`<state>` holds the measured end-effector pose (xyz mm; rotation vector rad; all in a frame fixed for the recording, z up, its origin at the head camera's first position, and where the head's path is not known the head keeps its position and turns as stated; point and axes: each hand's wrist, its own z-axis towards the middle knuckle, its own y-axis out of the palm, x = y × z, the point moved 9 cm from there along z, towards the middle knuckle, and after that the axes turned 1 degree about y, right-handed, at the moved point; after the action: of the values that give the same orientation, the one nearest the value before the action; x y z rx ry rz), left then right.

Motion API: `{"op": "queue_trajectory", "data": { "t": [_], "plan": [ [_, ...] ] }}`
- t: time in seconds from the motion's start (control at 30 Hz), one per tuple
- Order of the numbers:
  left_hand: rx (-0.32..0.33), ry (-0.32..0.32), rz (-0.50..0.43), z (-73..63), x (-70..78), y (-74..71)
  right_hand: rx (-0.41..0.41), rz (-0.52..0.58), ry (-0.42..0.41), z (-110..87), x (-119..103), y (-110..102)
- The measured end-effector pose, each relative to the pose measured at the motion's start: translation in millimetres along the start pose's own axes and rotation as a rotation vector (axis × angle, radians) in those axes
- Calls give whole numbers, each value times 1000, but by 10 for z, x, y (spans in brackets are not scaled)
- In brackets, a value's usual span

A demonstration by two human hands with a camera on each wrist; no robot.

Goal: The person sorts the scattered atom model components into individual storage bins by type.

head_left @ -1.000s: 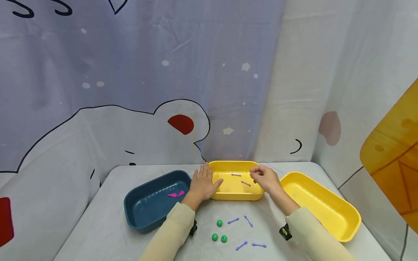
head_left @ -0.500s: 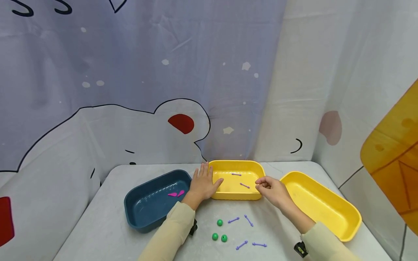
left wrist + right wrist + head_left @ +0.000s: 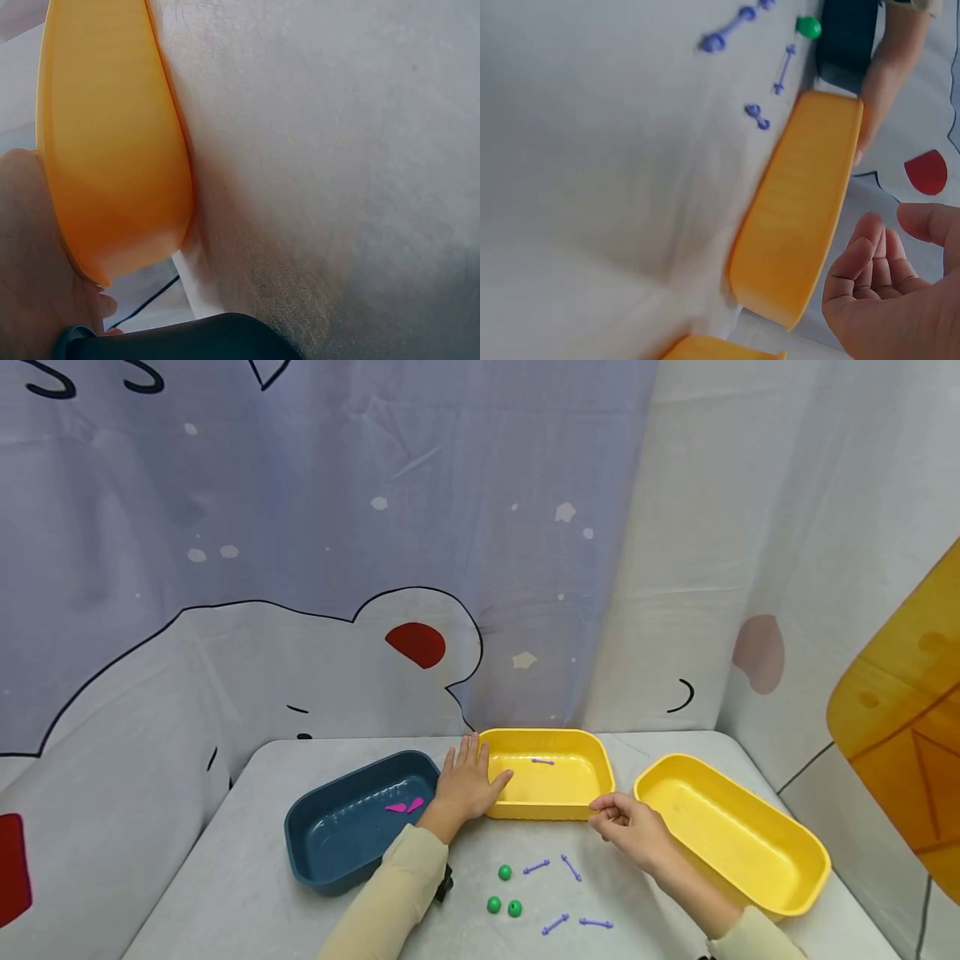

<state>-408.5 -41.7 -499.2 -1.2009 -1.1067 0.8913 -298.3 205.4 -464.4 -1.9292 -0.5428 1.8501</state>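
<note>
Running lengthwise along the table's (image 3: pixel 225 877) back edge, the middle yellow tray (image 3: pixel 540 812) meets the straight-fingered left hand (image 3: pixel 467 785) at its left end; the right hand (image 3: pixel 633 832), thumb and fingers apart, hovers by its front-right corner.

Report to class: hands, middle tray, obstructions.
Left hand on middle tray, left side. Right hand by front right corner, grip unclear. One purple rod visible inside, no blockage.

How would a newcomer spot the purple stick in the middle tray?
On the white table, the middle tray is yellow, between a dark blue tray and another yellow tray. Inside it, toward the far wall, lies a slim purple stick. It is the only stick visible in any tray; four lookalikes lie on the table itself, nearer the person.
</note>
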Motion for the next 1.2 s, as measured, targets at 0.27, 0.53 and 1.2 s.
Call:
{"op": "queue_trajectory", "data": {
  "t": [0.27, 0.53, 1.2],
  "plan": [
    [6, 4, 3, -9, 5, -4, -62, 64, -12, -112, 94, 100],
    [12, 7, 5, 0, 4, -5, -94, 37, -20, -172, 232, 201],
    [7, 1, 14, 11, 0, 13, -227, -37, -89, -245, 361, 497]
  ]
}}
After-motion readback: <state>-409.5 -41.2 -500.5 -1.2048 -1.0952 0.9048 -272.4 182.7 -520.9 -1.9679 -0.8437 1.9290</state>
